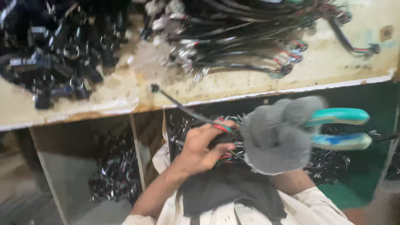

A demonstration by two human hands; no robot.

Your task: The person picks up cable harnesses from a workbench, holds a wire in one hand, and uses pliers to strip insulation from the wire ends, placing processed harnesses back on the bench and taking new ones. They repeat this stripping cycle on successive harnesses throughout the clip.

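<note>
Below the front edge of the worktop (104, 98), at the middle of the view, a thin black cable (183, 106) with red and green wires at its near end is held up by the left hand (202, 148), whose bare fingers (218, 127) are closed around the wire bundle; the cable slants up and to the left from that grip, and its small dark end connector is seen against the worktop edge. Just to the right, touching or nearly touching the wire bundle, the right hand (277, 135) is shown in a grey knitted glove, and its fingers are wrapped around a pair of pliers with teal handles (339, 129); the two handles stick out to the right, slightly spread, while the tool's head is hidden behind the glove. A dark cloth (233, 191) is seen under both hands, over a pale shirt. On the worktop above, a heap of black wire harnesses with red and green leads (250, 37) is spread on the right, and a pile of black connector parts (54, 50) lies on the left. Beneath the worktop, open shelf compartments (116, 171) are filled with more small dark parts.
</note>
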